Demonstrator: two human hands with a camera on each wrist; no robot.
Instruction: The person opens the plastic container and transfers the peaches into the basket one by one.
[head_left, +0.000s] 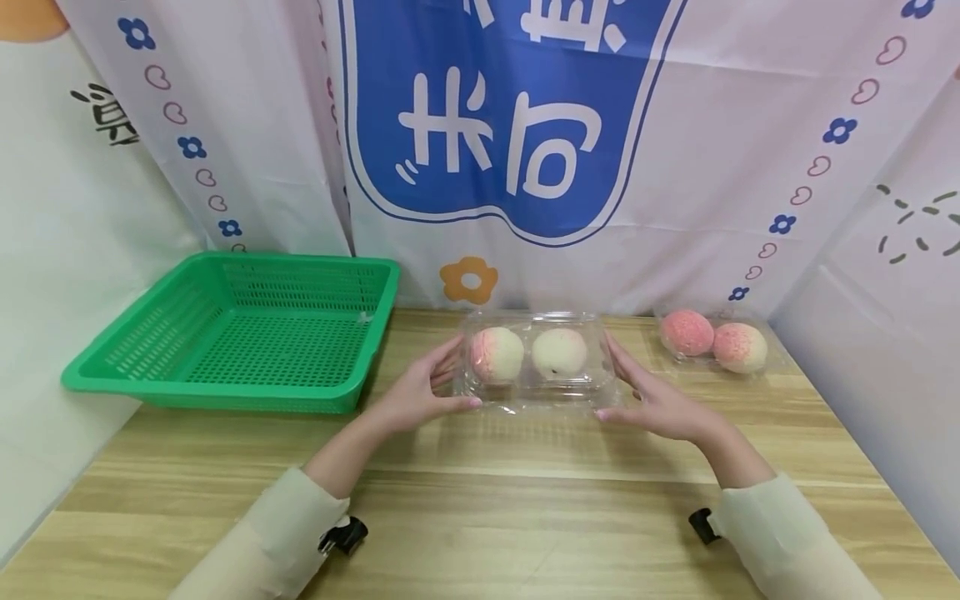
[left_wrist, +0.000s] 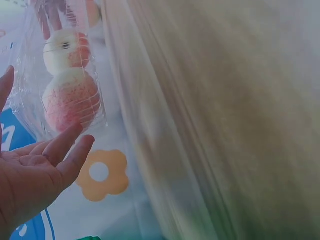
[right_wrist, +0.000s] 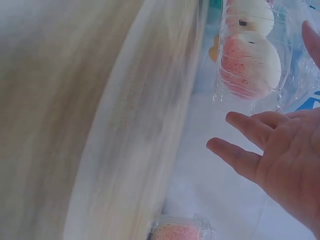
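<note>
A clear plastic box point(head_left: 528, 396) is held up between both hands at the middle back of the table. Inside it lie two round, peach-like fruits, one pink and cream point(head_left: 498, 355), the other mostly cream point(head_left: 559, 352). My left hand point(head_left: 416, 400) grips the box's left end, thumb at the near edge, other fingers along the side. At the opposite end my right hand point(head_left: 660, 404) grips it likewise. The left wrist view shows the left hand point(left_wrist: 35, 170) with outer fingers fairly straight beside the box. In the right wrist view, the right hand's point(right_wrist: 290, 155) lower fingers spread below it.
A green plastic basket point(head_left: 225, 387) stands at the back left. At the back right, another clear box holds two pink fruits point(head_left: 687, 332). A white printed cloth point(head_left: 675, 250) hangs behind the wooden table point(head_left: 525, 533). White walls flank both sides.
</note>
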